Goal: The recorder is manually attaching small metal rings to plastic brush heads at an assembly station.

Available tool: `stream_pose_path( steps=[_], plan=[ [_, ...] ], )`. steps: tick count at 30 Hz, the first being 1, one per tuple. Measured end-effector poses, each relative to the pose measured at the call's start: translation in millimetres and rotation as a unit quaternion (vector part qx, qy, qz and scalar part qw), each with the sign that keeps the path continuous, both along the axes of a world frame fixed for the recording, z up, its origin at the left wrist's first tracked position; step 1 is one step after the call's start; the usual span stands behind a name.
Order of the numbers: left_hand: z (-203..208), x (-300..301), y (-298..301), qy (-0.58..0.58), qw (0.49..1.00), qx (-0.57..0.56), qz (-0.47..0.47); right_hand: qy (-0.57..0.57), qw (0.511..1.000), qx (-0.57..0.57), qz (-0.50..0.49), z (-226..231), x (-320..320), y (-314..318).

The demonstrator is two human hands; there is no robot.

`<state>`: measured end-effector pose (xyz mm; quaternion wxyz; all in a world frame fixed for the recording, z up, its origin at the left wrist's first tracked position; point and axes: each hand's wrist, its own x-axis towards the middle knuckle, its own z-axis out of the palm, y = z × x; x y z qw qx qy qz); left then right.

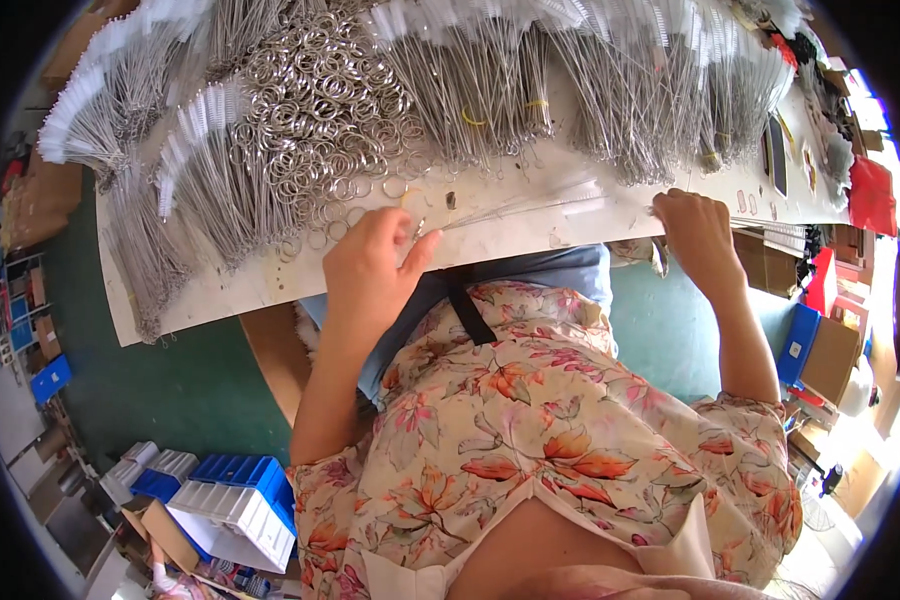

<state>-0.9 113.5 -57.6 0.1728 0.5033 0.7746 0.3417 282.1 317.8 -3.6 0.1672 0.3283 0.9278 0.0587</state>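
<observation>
My left hand [367, 268] is at the table's near edge, thumb and fingers curled around a small shiny metal ring [419, 229], seen nearly edge-on. Several thin wire brushes [530, 207] stretch from beside its thumb toward my right hand [696, 232]. That hand is closed, its fingertips pinching the white bristle end of the brushes; how many it grips is hidden. Beyond my left hand lies a wide heap of split metal rings [320, 100], with loose ones scattered at its near side.
Bundles of white-tipped wire brushes [470, 90] cover the far side of the pale table [530, 232], and more lie at the left [145, 240]. A black flat object [774, 148] rests at the right. Blue and white bins [235, 500] stand on the green floor [200, 390].
</observation>
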Motion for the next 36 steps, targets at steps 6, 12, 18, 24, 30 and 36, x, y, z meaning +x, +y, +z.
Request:
stream_pose_path(
  steps=[6,12,18,24,30,36],
  plan=[
    [-2,2,2,-0.207,0.974,0.091,0.007,0.423,0.844,-0.330,-0.015,-1,-65,-49],
    [54,0,2,-0.349,0.912,0.213,0.011,0.457,0.808,-0.341,0.149,-2,-136,-87],
    [69,-19,-11,-0.232,0.940,0.216,-0.128,0.447,0.715,-0.530,0.087,17,-135,-82],
    [68,-18,-11,-0.236,0.926,0.248,-0.159,0.420,0.640,-0.644,0.000,22,-131,-88],
    [72,-2,-6,-0.284,0.916,0.265,-0.096,0.337,0.546,-0.767,-0.021,10,-133,-65],
    [87,0,5,-0.105,0.931,0.339,-0.088,0.473,0.489,-0.727,-0.094,47,-142,-75]
  ],
)
